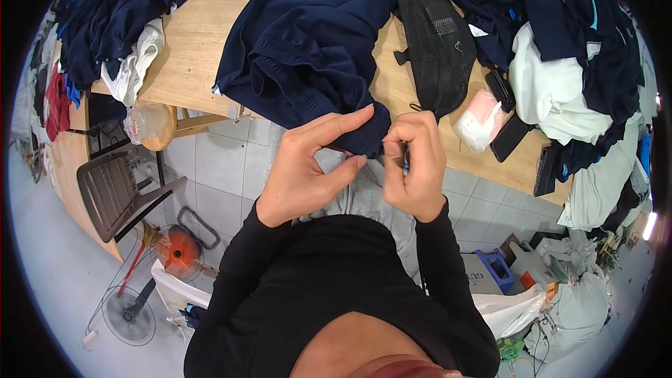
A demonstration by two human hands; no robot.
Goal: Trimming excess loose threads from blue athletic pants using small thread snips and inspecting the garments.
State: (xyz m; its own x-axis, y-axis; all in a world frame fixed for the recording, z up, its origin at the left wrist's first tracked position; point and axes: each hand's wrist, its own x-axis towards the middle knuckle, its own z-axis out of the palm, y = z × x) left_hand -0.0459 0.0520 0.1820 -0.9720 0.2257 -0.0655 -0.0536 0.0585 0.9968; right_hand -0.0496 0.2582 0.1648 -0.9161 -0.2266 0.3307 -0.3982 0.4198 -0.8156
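Note:
A navy garment with a gathered elastic waistband [301, 49], apparently shorts or trousers, lies over the table's near edge in front of me. My left hand [304, 164] has a part of its edge between thumb and index finger, the index on top and the thumb below. Close by on the right, my right hand [418, 164] is closed in a pinch right beside that edge. Whatever is in its fingers is mostly hidden; only a small dark bit shows under them.
On the wooden table [192, 49] lie a black mesh pouch [437, 49], a pink-and-white pack [481, 122], a dark phone [511, 138] and a small black case [500, 89]. Navy clothes [133, 7] and a white cloth [553, 84] flank them. A brown chair [112, 189] and fans [128, 313] stand left.

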